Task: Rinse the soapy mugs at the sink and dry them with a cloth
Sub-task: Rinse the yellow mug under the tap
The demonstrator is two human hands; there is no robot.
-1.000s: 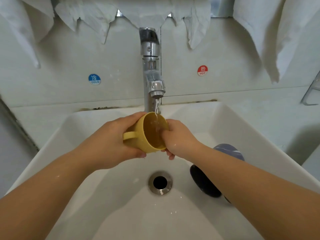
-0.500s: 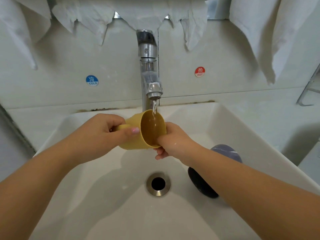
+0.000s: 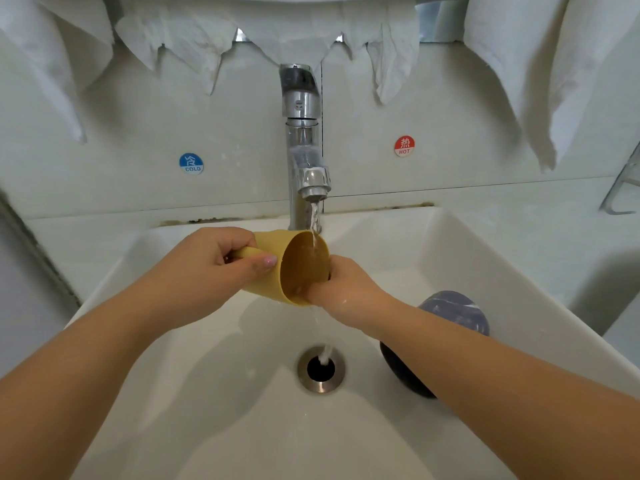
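Observation:
A yellow mug point(image 3: 298, 268) is tipped on its side under the running chrome tap point(image 3: 304, 154), its mouth facing right. My left hand point(image 3: 211, 271) grips the mug by its handle, thumb across it. My right hand point(image 3: 346, 285) has its fingers inside the mug's mouth, so they are hidden. Water runs into the mug and spills from its lower rim down to the drain point(image 3: 321, 368). A dark blue mug point(image 3: 450, 313) lies on its side in the white sink point(image 3: 450, 258), partly hidden behind my right forearm.
White cloths point(image 3: 180, 39) hang along the wall above the tap, with more cloths at the far left and a large one at the right point(image 3: 540, 71). Blue COLD point(image 3: 191, 163) and red HOT point(image 3: 404, 146) stickers flank the tap. A metal rack edge point(image 3: 623, 188) shows at right.
The mug has turned in my left hand, from a grasp around its body to a grip on the handle. My right fingers have gone deeper inside, and water now spills to the drain.

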